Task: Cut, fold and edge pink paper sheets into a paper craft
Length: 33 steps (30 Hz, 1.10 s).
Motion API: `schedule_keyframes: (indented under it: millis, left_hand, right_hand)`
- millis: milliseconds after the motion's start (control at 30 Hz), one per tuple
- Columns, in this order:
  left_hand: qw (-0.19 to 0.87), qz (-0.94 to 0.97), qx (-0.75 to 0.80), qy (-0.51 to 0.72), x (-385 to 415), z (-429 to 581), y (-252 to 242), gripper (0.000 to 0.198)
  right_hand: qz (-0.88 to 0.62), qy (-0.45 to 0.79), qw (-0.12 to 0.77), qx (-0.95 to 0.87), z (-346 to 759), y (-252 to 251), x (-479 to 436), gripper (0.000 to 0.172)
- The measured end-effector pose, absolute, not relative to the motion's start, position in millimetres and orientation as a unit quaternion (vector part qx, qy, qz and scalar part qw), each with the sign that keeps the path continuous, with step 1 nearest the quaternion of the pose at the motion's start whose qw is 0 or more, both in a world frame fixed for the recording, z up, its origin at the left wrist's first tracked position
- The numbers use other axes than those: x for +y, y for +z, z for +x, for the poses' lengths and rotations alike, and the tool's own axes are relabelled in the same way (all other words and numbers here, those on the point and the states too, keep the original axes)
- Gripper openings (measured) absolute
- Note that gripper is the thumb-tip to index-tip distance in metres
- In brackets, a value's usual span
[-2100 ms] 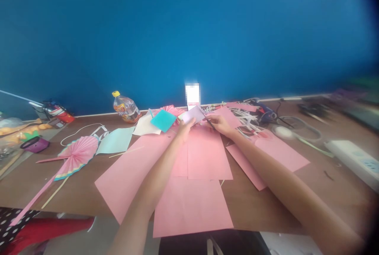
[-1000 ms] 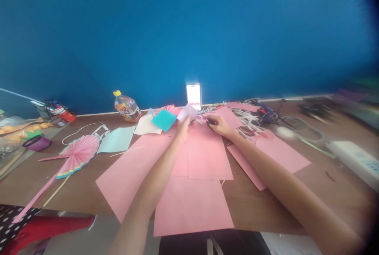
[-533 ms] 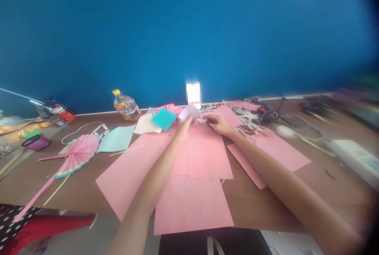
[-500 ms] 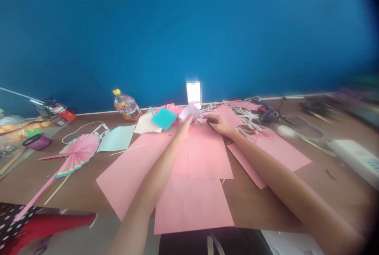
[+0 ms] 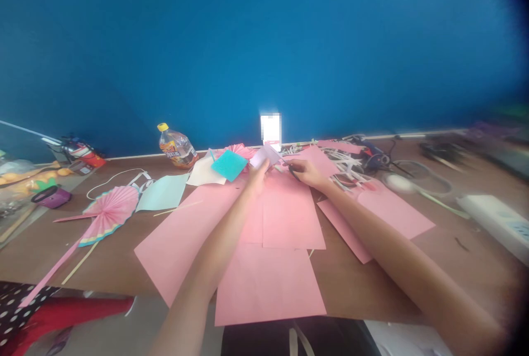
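Note:
My left hand (image 5: 258,175) is closed on a small piece of lilac paper (image 5: 264,155), raised a little above the table and tilted. My right hand (image 5: 306,173) is closed around dark-handled scissors (image 5: 293,172), just right of the lilac paper. Their tips are too small to make out clearly. Below both hands, overlapping pink sheets (image 5: 293,218) cover the middle of the table. Left of my left hand lie a teal square of paper (image 5: 228,166), a cream sheet (image 5: 204,172) and a pink folded-paper rosette (image 5: 242,151).
A pink paper fan (image 5: 111,210) and a pale blue sheet (image 5: 163,193) lie left. Behind them stands a bottle with a yellow cap (image 5: 177,146). A bright screen (image 5: 271,131) stands against the blue wall. Paper scraps (image 5: 341,160), a tape roll (image 5: 397,182) and a white box (image 5: 494,218) are right.

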<state>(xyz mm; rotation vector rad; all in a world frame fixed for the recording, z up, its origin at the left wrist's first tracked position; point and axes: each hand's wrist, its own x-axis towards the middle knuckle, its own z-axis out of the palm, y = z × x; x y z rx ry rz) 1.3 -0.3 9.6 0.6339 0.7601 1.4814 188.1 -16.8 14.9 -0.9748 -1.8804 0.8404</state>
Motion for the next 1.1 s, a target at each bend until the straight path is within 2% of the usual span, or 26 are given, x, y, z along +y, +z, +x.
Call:
schedule_keyframes:
  millis: [300,733,1100]
  left_hand:
    - [0.636,0.277,0.324,0.644,3.9,-0.2,7.6,0.045]
    - [0.628,0.294,0.337,0.637,1.9,0.6,7.6,0.053]
    - [0.633,0.299,0.339,0.628,2.2,-0.2,7.3,0.049]
  right_hand:
    - [-0.392,0.316,0.415,-0.758,187.4,19.5,-20.8,0.032]
    - [-0.395,0.349,0.411,-0.744,187.9,19.9,-21.0,0.037]
    - [-0.388,0.373,0.420,-0.731,187.3,22.1,-21.9,0.034]
